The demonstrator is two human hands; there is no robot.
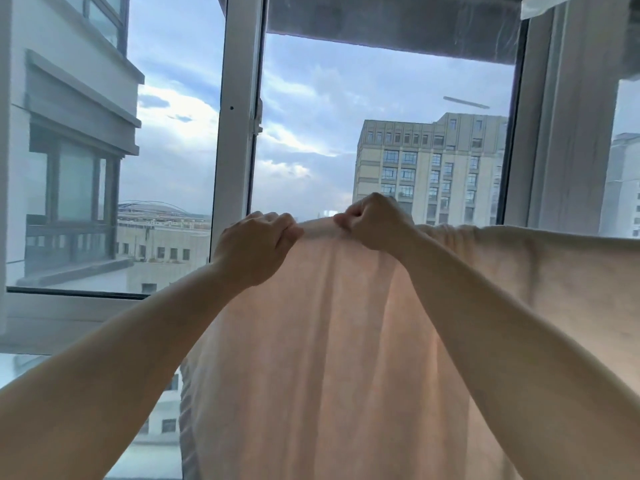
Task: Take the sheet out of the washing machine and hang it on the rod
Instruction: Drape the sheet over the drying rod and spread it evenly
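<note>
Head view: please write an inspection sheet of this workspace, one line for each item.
Surface: nothing seen; no table or floor in view.
Job's things: pale peach thin fabric sheet draped over a line and hanging down; the rod itself is hidden under it.
Clutter: nothing seen.
Grippers: left hand and right hand, fingers closed on the sheet's top fold, close together.
Cables: nothing seen.
Surroundings: white-framed window; beige multi-storey building outside; cloudy sky.

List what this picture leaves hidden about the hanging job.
- Rod: head view, not visible; the sheet draped along its top line covers it.
- Fingertips of the left hand and right hand: curled into the cloth.
- Sheet's lower hem: cut off by the bottom edge.
- Washing machine: outside the frame.
</note>
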